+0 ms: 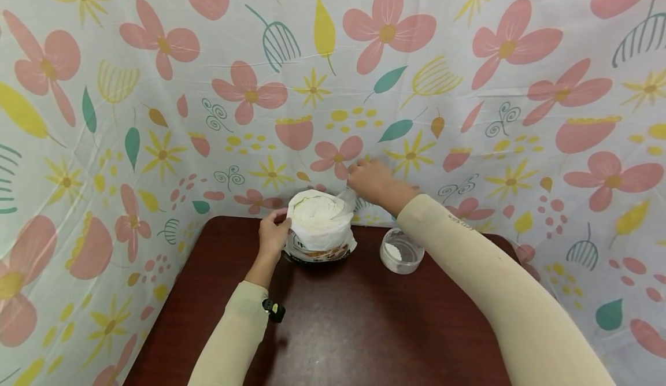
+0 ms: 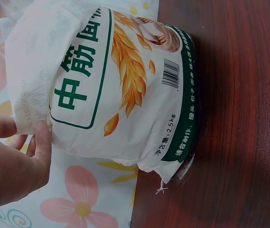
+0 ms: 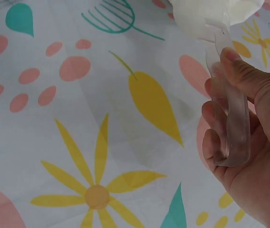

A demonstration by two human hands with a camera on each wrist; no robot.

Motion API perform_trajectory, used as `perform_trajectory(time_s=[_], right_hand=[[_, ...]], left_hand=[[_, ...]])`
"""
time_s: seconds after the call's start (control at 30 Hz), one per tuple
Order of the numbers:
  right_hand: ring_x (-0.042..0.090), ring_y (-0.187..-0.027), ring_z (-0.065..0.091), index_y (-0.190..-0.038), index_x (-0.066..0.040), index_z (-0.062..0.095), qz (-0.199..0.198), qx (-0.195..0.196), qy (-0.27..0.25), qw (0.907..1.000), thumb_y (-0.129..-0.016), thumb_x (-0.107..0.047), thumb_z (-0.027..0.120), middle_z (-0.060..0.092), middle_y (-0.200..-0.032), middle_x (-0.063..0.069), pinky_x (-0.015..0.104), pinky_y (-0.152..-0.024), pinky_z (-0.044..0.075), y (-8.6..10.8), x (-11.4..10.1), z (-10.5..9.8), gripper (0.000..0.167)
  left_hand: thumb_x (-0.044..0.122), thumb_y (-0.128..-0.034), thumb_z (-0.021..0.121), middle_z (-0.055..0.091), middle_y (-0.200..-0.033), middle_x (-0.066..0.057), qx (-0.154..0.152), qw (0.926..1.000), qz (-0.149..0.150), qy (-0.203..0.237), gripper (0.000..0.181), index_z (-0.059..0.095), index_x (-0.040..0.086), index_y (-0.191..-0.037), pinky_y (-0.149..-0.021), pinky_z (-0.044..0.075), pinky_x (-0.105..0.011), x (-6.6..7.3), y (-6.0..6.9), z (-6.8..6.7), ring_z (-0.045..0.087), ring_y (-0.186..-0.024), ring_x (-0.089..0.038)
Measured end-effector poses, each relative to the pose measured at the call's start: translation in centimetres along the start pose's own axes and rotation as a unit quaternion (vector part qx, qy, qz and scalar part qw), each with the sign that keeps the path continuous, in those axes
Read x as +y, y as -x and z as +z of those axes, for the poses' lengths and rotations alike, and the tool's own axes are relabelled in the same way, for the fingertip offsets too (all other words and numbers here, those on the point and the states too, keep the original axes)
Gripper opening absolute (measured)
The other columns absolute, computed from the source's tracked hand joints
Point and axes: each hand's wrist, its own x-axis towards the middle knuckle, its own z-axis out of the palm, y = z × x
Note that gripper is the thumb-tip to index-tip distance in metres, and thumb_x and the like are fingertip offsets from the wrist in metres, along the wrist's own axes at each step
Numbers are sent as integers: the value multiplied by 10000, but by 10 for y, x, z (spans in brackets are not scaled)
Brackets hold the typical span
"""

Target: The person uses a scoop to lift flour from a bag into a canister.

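A white flour bag (image 1: pixel 319 233) with green print and a wheat picture stands upright, its rim folded outward and white flour (image 1: pixel 314 210) showing at the top. At the rim's left side, my left hand (image 1: pixel 273 234) pinches the folded edge between thumb and fingers; the left wrist view shows the bag's printed front (image 2: pixel 125 90). My right hand (image 1: pixel 376 184) is raised at the bag's upper right. Its fingers curl round the handle of a clear plastic scoop (image 3: pixel 235 114), whose far end reaches the bag's mouth. How deep the scoop sits in the flour is unclear.
Right of the bag, under my right forearm, a clear round container (image 1: pixel 400 262) holds a little white powder (image 1: pixel 392 251). Everything stands on a dark red-brown table (image 1: pixel 359 328). A flower-patterned cloth (image 1: pixel 312 45) hangs close behind the table and along its sides.
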Motion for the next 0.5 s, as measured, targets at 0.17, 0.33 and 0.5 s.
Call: perform_trajectory(time_s=[0.17,0.33,0.5], right_hand=[[314,-1175,608,-1163,-203,787,26,16,-137,9999,-949,-329,768,674,-1266,74,478,-920,583,-2,-3,7,248],[316,-1178,605,-1172,-200,785,42,-14,-233,9997,-965,-318,750,677,-1263,68,484,-912,582,-3,-6,10,241],[328,-1173,603,-1153,-195,791,57,41,-344,9994,-962,-303,755,687,-1253,62,502,-941,569,-5,-9,11,222]], left_hand=[[54,-1015,614,653,-1214,-202,-36,10000,21,12,301,677,19,-1307,-932,596,-524,1,1,0,632,-886,-187],[54,-1022,604,643,-1250,-210,-75,10000,-11,40,312,663,19,-1327,-993,552,-597,1,2,0,634,-902,-207],[51,-1020,604,647,-1230,-211,-41,10000,0,31,308,666,13,-1320,-987,559,-586,0,1,0,632,-893,-195]])
